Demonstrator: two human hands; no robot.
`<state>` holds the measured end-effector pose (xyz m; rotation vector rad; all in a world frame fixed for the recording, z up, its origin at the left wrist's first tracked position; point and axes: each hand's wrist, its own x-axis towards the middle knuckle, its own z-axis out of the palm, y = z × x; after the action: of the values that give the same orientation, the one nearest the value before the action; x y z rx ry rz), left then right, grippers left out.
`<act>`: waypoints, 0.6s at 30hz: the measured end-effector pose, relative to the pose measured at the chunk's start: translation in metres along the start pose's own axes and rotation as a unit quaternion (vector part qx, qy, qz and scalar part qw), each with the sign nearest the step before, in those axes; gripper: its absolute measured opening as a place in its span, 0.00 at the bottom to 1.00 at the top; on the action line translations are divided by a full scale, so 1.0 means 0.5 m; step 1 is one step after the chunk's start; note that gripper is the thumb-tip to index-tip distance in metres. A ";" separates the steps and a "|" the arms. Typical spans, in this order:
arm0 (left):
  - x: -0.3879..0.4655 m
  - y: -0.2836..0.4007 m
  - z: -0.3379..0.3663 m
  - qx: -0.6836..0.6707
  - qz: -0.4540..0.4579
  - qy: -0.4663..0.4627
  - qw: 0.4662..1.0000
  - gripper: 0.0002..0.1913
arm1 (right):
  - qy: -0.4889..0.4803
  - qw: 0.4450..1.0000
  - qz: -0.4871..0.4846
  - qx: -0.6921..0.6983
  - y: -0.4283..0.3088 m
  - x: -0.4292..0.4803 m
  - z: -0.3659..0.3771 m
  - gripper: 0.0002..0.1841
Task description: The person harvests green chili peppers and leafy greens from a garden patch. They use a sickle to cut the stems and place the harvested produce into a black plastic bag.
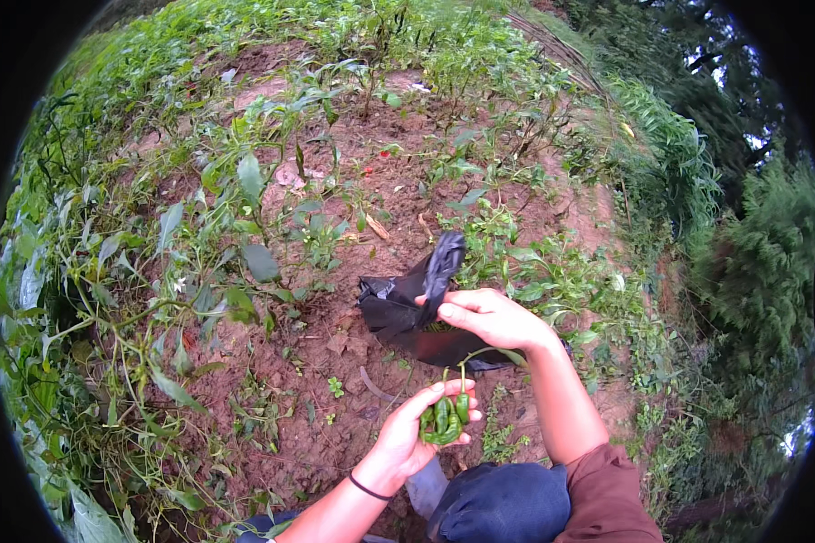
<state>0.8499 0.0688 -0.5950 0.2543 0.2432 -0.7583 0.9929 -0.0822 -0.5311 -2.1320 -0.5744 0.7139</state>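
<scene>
Several green chili peppers (443,421) with stems lie in my left hand (413,424), its fingers curled around them just above my knee. My right hand (492,315) pinches the rim of a black plastic bag (401,305) between thumb and fingers. The bag rests on the soil, its mouth partly spread. Inside it, green and reddish contents show only in part behind my right hand. A thin green stem with a leaf (513,356) arches between the peppers and my right forearm.
Pepper plants (258,183) with drooping leaves crowd the left. Low leafy plants (550,271) grow right of the bag on reddish-brown soil (326,400). Dense shrubs (754,251) line the right edge. My bent knee (502,502) is close below my hands. Small red bits (385,153) lie farther off.
</scene>
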 end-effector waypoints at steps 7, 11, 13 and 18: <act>0.195 -0.005 -0.001 0.062 0.102 0.030 0.992 0.21 | -0.100 0.969 -0.114 -0.194 -0.072 0.026 0.015 0.24; 0.201 0.007 -0.025 0.043 0.173 0.155 0.972 0.20 | -0.023 0.993 -0.103 -0.050 -0.047 0.026 0.013 0.22; 0.194 0.014 -0.041 -0.023 0.178 0.199 0.963 0.14 | -0.037 0.991 -0.001 0.125 -0.007 0.043 -0.002 0.25; 0.228 0.020 -0.096 -0.201 0.211 0.235 0.927 0.14 | 0.102 0.994 0.004 0.037 0.075 0.056 0.030 0.38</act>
<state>0.9308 0.0173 -0.6737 0.0859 0.7642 -0.1969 1.0095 -0.0787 -0.5771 -2.1078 -0.4224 0.5057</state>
